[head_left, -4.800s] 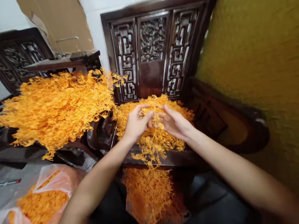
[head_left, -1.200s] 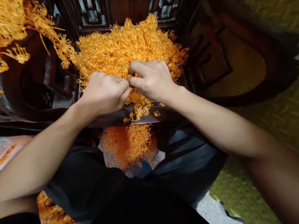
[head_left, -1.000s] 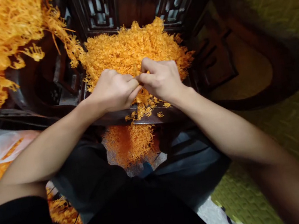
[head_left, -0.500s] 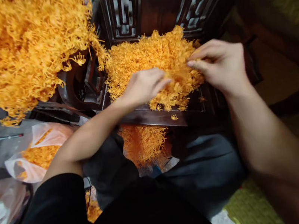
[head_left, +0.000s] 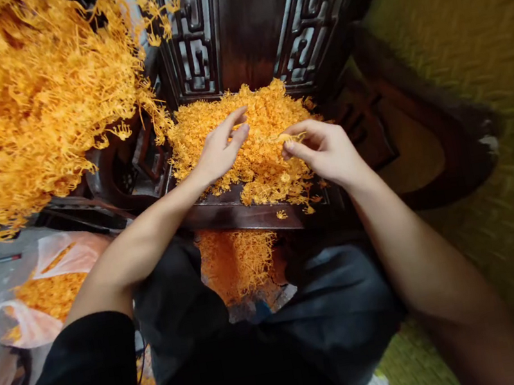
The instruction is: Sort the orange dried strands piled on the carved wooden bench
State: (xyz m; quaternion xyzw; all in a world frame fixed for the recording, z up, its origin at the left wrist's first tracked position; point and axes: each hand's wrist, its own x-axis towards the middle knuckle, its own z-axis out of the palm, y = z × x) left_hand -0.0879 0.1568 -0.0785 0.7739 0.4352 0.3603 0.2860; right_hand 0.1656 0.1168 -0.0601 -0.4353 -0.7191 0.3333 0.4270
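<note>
The heap of orange, thread-like plastic sprigs lies on the dark carved wooden chair seat, directly under both hands: the left hand rests flat and open-fingered on it, while the right hand pinches a sprig at its right edge.

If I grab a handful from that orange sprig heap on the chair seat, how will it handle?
The orange sprig heap is probably light and springy, being thin branching strands. It likely snags and sheds: loose bits lie on the seat edge.
</note>
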